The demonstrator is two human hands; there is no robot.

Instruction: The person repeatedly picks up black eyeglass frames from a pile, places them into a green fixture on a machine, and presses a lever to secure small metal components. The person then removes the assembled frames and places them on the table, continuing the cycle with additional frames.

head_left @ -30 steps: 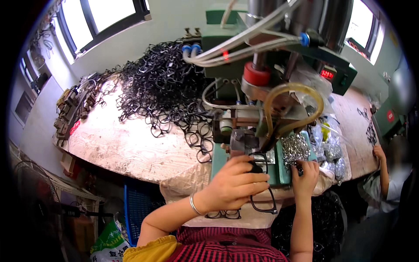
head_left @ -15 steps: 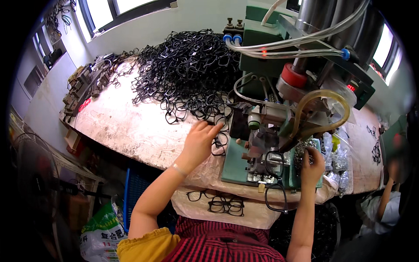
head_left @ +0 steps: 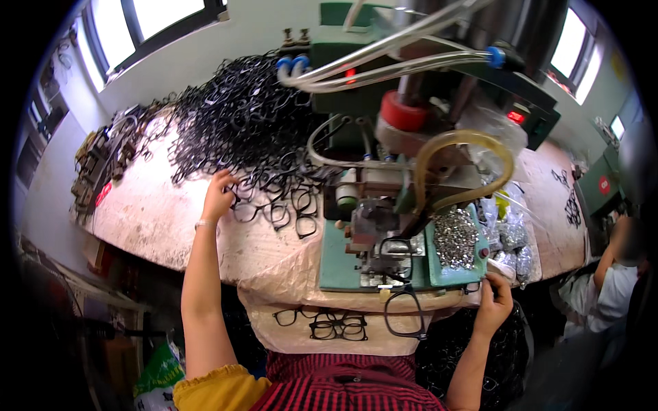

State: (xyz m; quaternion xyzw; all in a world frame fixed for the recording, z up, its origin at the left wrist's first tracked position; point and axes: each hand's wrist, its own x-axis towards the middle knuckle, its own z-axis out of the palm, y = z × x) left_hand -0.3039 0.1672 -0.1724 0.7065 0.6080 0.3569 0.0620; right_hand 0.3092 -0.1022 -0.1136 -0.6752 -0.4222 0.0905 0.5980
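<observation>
nearest: a few finished black frames [head_left: 322, 323] lie on the plastic sheet [head_left: 288, 288] draped over the bench edge, close to the lap. one more frame [head_left: 404, 315] hangs off the front of the green press base [head_left: 343, 264] — loose, could slip to the floor if bumped.

right hand [head_left: 495, 301] at the right front corner of the base, fingers curled and pinched on something small; cannot tell what. it sits near the tray of small silver metal parts [head_left: 456, 238]; a careless nudge would scatter them.

mid: a frame [head_left: 396, 248] is seated in the press fixture [head_left: 377, 233]. risk — fingers near the tooling if the press cycles.

further: left hand [head_left: 218, 198] stretched out to the edge of the heap of black frames [head_left: 240, 123], fingers bent onto a frame [head_left: 264, 211], grip not fully closed as far as i can see. frames are tangled; pulling one may drag several off the table [head_left: 151, 219].
</observation>
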